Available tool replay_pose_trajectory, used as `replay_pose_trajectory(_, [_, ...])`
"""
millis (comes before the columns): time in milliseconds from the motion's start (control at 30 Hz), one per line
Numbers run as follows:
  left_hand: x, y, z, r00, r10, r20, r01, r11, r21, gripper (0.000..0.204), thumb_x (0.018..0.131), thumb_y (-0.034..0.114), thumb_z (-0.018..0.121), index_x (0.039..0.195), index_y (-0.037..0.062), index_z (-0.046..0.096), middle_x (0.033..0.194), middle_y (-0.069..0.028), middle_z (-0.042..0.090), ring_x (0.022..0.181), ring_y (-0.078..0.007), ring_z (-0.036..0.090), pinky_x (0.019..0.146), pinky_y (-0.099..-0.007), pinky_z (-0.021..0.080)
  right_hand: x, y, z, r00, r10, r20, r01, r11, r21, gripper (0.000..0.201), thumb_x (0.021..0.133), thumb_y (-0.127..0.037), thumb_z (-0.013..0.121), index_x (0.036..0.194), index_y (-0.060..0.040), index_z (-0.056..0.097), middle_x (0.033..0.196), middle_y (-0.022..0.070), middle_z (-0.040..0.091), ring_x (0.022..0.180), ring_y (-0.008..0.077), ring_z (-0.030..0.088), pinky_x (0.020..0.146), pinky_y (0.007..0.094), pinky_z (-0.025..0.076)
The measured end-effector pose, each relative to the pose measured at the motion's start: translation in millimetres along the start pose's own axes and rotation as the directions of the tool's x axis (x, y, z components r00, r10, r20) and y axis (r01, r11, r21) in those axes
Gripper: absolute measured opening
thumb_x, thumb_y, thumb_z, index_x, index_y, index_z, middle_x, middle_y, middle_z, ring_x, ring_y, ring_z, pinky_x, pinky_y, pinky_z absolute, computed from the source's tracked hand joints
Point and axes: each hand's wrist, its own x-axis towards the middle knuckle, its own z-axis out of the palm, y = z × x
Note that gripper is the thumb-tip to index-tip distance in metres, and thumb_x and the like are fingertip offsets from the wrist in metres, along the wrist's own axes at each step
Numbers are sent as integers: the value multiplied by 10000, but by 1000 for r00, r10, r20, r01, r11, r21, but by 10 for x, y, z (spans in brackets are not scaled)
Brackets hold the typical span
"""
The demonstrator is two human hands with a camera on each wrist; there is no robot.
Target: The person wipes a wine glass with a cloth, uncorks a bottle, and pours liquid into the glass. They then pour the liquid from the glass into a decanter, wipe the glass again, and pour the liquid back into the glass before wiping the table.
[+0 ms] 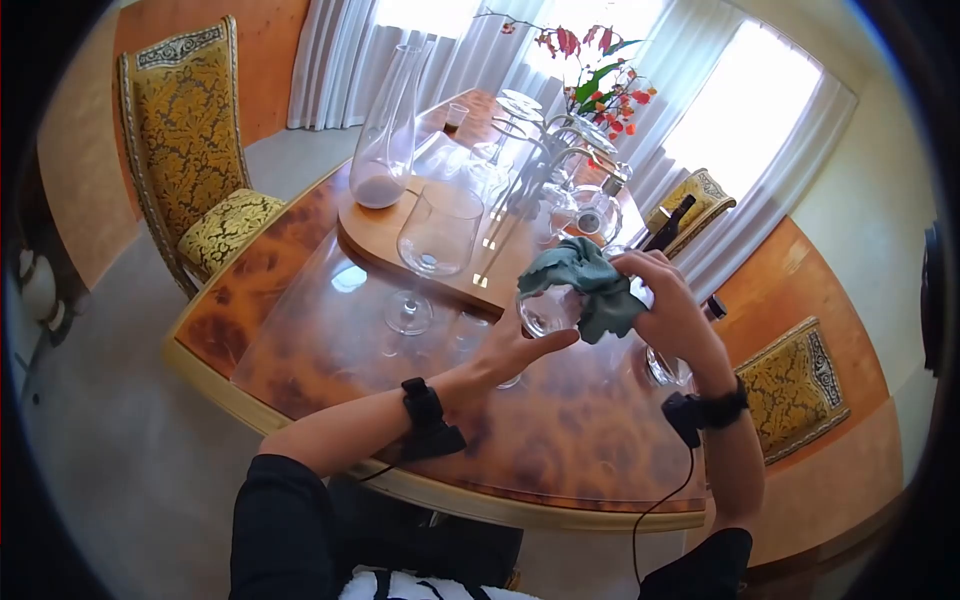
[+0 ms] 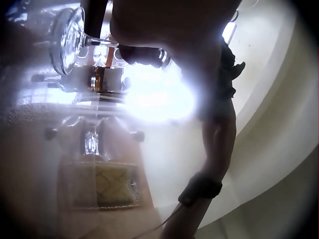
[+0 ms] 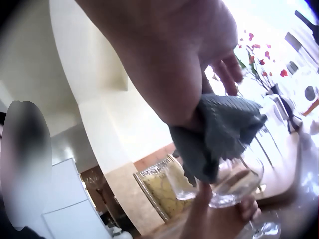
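Observation:
My left hand (image 1: 515,348) grips a clear glass (image 1: 549,312), thumb and fingers around its side. A grey-green cloth (image 1: 585,275), pinched by my right hand (image 1: 672,305), drapes over the glass's rim and far side. Seen in the right wrist view, the bunched cloth (image 3: 219,132) hangs under my right hand (image 3: 164,59) against the glass (image 3: 237,181), with my left hand (image 3: 214,216) below. Glare washes out much of the left wrist view, where my left hand (image 2: 167,22) is dark at the top and its grip is hidden.
A large stemmed glass (image 1: 440,235) stands left of my hands, before a wooden board (image 1: 365,235) bearing a decanter (image 1: 385,165). More glassware, a curved metal stand and red flowers (image 1: 610,95) are behind. Another glass (image 1: 665,368) lies near my right wrist; a dark bottle (image 1: 668,228) is beyond.

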Motion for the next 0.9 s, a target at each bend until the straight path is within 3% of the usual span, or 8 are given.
replay_pose_trajectory(100, [-49, -18, -40, 984, 154, -85, -140, 978, 154, 872, 795, 492, 831, 1408, 13, 436, 1244, -162, 610, 1195, -232, 589, 1009, -382, 459, -133, -272, -251, 978, -12, 209, 9, 1000, 13, 530, 718, 38, 608, 1241, -39, 636, 1293, 156, 642, 1187, 358, 599, 1013, 417, 466])
replay_pose_trajectory(167, [-141, 285, -113, 990, 127, -61, -71, 827, 557, 925, 739, 619, 811, 1333, 3, 462, 1028, -176, 680, 966, -310, 695, 847, -407, 527, -256, -384, -312, 936, -5, 351, -31, 995, 95, 533, 774, 30, 602, 1304, -26, 598, 1376, 184, 586, 1185, 419, 588, 964, 448, 496])
replay_pose_trajectory(333, [-262, 482, -95, 985, 126, 118, -172, 659, 732, 1021, 689, 657, 824, 1379, 21, 421, 880, -170, 682, 767, -347, 694, 709, -414, 525, -624, -183, 69, 911, -43, 409, -56, 972, 227, 502, 838, -33, 651, 1328, -9, 547, 1292, 236, 596, 1109, 456, 588, 912, 460, 512])
replay_pose_trajectory(467, [-315, 503, 8, 958, 117, 260, -285, 443, 850, 1007, 663, 617, 852, 1378, 44, 436, 851, -139, 678, 753, -337, 699, 679, -415, 525, -765, -92, 454, 894, -61, 445, -60, 966, 253, 347, 874, -73, 713, 1200, -11, 611, 1105, 174, 687, 997, 300, 678, 828, 365, 536])
replay_pose_trajectory(533, [-255, 501, -29, 907, 274, 320, -401, 324, 857, 966, 643, 540, 868, 1341, 10, 460, 829, -137, 686, 761, -341, 699, 679, -429, 539, -749, 36, 540, 747, -57, 662, -386, 774, 502, 324, 892, -118, 732, 1172, 6, 627, 965, 139, 725, 880, 231, 715, 786, 341, 552])
replay_pose_trajectory(567, [-252, 532, -30, 884, 289, 368, -441, 248, 863, 1011, 629, 560, 879, 1386, 45, 450, 908, -130, 708, 773, -322, 712, 689, -393, 550, -755, 88, 519, 694, -201, 691, -584, 404, 704, 333, 911, -98, 720, 1205, 17, 615, 929, 135, 728, 816, 219, 728, 778, 355, 572])
replay_pose_trajectory(700, [-263, 584, -11, 919, 263, 294, -367, 300, 881, 961, 638, 521, 892, 1359, 40, 477, 946, -144, 723, 801, -340, 719, 718, -415, 558, -860, 97, 633, 824, -116, 554, -558, 0, 830, 434, 966, -114, 686, 1337, 31, 512, 965, 101, 699, 809, 198, 739, 707, 341, 622])
replay_pose_trajectory(900, [-274, 504, -155, 991, 35, 131, -129, 547, 827, 906, 689, 600, 831, 1318, 30, 515, 900, -219, 715, 814, -415, 715, 735, -468, 562, -742, 11, 402, 959, 236, 159, -274, 619, 736, 412, 919, -35, 714, 1294, -11, 546, 1021, 79, 689, 725, 116, 708, 616, 245, 573])
